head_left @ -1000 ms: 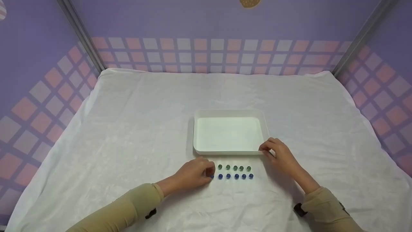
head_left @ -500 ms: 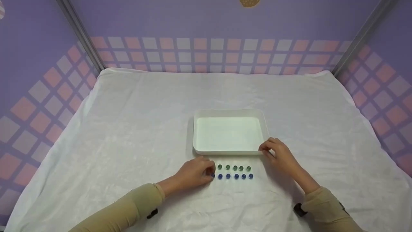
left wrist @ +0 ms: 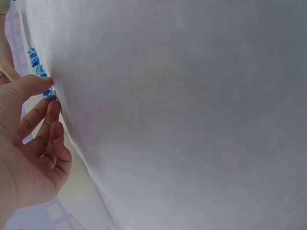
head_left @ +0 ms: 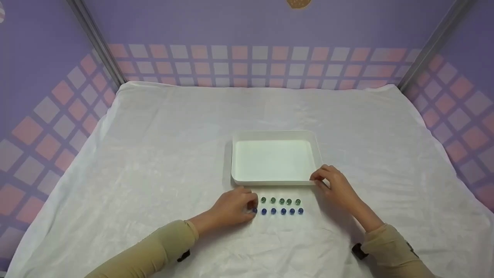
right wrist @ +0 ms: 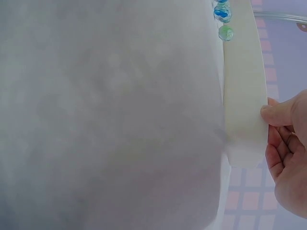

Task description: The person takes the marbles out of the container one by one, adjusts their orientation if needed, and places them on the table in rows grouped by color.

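At the left end of a row of blue glass marbles (head_left: 273,211), my left hand (head_left: 233,207) pinches a blue marble (left wrist: 48,93) between thumb and fingers, low at the white cloth. Just behind that row lies a row of green marbles (head_left: 273,200), its left end partly hidden by the same hand. A shallow white rectangular tray (head_left: 274,183) stands beyond both rows with nothing in it. My right hand (head_left: 335,186) grips the tray's near right corner, thumb and fingers on the rim, as the right wrist view also shows.
White cloth (head_left: 162,154) with light wrinkles covers the table. Purple walls (head_left: 254,27) with pink and white squares enclose the back and sides. Grey posts (head_left: 101,46) stand at the far corners.
Both hands and the tray keep their places. The blue marble at my left fingertips shows slightly more than a second ago.
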Motion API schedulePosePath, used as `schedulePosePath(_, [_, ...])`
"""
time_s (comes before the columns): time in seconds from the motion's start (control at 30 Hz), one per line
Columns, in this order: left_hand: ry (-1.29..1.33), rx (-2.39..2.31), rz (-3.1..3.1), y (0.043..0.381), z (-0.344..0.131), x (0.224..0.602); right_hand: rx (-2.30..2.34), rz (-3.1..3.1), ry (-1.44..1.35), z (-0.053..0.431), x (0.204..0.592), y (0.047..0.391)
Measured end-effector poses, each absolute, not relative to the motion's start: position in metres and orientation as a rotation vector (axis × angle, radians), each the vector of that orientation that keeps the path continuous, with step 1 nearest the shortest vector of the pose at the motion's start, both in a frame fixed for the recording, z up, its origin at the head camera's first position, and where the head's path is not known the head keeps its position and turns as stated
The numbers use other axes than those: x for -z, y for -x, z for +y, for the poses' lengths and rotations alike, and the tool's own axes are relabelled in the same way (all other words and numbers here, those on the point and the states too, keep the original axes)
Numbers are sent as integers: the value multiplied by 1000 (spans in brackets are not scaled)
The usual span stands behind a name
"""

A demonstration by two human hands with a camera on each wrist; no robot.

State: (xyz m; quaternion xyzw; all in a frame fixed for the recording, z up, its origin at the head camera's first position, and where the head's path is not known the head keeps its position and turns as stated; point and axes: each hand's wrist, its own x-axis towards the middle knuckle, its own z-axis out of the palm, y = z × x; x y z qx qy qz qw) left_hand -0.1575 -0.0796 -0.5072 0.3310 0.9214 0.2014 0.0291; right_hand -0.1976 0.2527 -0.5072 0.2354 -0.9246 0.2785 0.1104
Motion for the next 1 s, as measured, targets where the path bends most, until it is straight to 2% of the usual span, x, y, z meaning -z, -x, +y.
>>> schedulePosePath(1.0, [-966,-595,2795,156,-83,502,-840,-2711,-705,252,509,199])
